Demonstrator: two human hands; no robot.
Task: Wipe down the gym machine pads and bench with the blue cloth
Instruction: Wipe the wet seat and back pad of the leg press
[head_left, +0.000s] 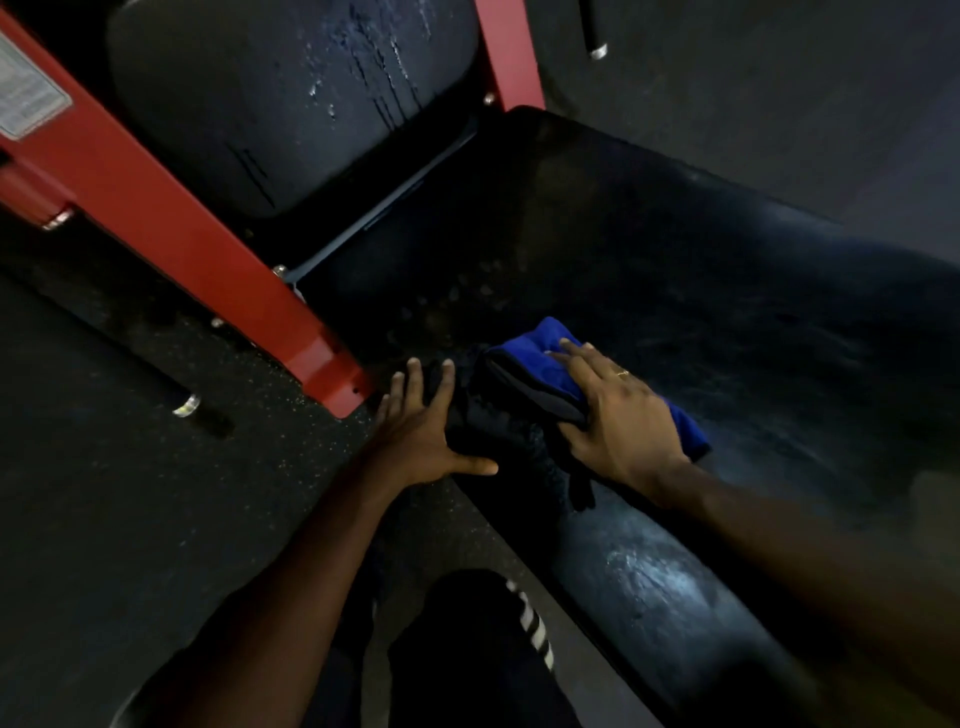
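Observation:
A blue cloth lies folded on the black bench seat pad, near its left edge. My right hand presses flat on the cloth with straight fingers. My left hand rests with spread fingers on the seat pad's left edge, just left of the cloth. Something dark and crumpled lies between the two hands; what it is cannot be told. The upright back pad stands behind the seat, streaked with wet drips.
A red steel frame beam runs diagonally left of the seat, another red post stands at the back. Chrome-tipped pegs stick out near the floor. Dark speckled rubber floor surrounds the machine. My leg is below.

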